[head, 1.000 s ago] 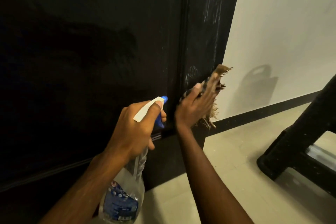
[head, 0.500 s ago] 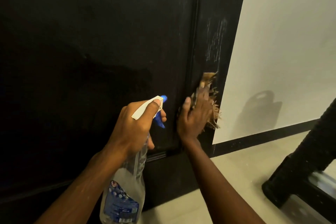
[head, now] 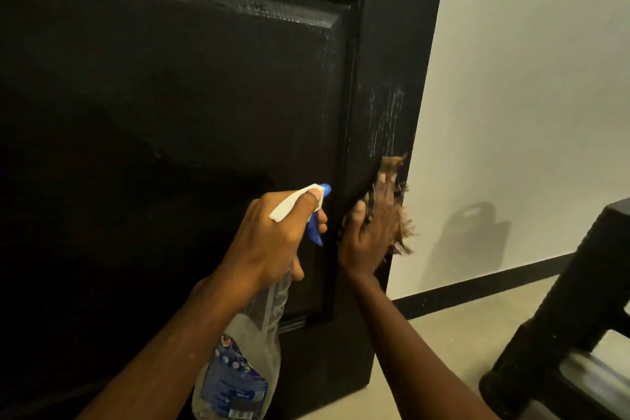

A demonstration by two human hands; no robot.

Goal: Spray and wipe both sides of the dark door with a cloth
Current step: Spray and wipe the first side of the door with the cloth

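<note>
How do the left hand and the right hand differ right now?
The left hand grips the spray bottle with curled fingers; the right hand lies flat, fingers stretched out. The left hand holds its bottle in front of the door panel; the right hand presses the frayed cloth against the door's right edge. Both are raised side by side at about the same height.

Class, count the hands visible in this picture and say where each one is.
2. The left hand grips a clear plastic spray bottle in front of the dark panelled door; the right hand presses a frayed brown cloth against the door's right edge.
</note>
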